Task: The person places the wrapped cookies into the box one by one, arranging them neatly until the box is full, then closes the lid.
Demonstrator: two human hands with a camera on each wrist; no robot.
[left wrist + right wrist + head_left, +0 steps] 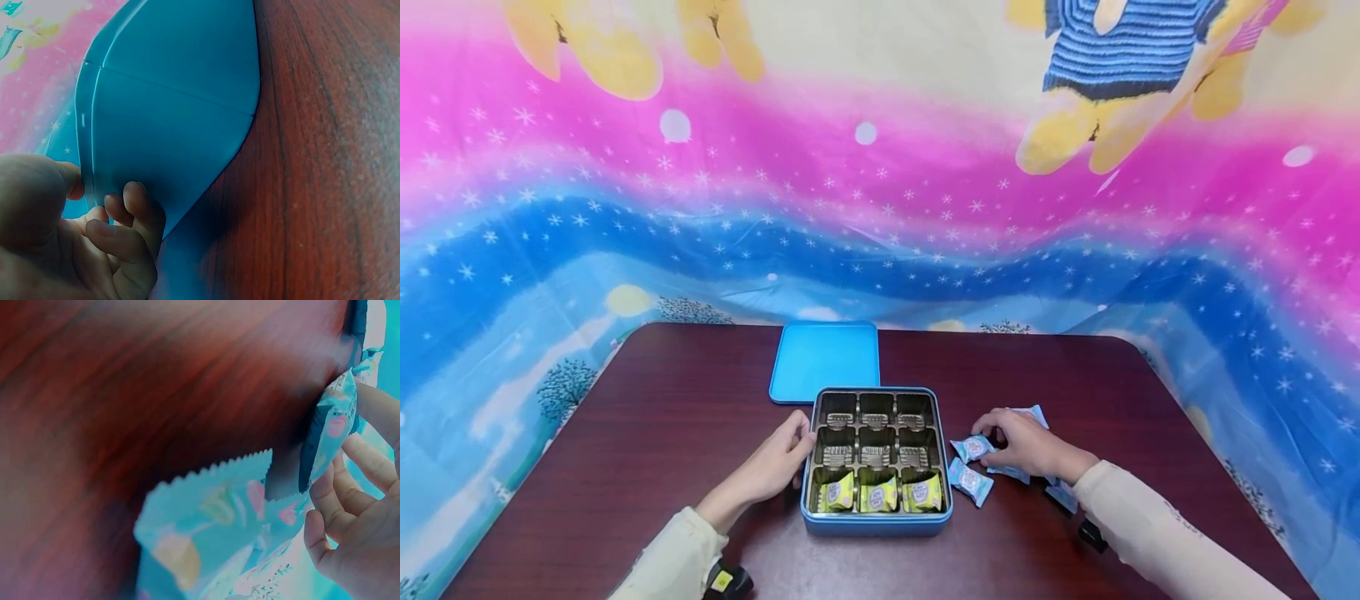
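Observation:
A square blue tin (pixel 880 525) with a divided gold tray stands on the table. Its front row holds green wrapped sweets (pixel 878 495); the middle and back rows are bare. My left hand (pixel 778 457) grips the tin's left side, the thumb at its rim and the other fingers curled by the blue wall (pixel 169 125) in the left wrist view. Right of the tin, my right hand (pixel 1026 442) pinches a blue wrapped sweet (pixel 334 425) between thumb and fingers. Another blue sweet (pixel 971 482) lies just in front of it, and more are partly hidden under the hand.
Behind the tin, towards the left, lies a flat blue lid (pixel 826 362). The dark red wooden table (pixel 662 417) has rounded far corners. A colourful printed cloth (pixel 865 192) hangs around its back and sides.

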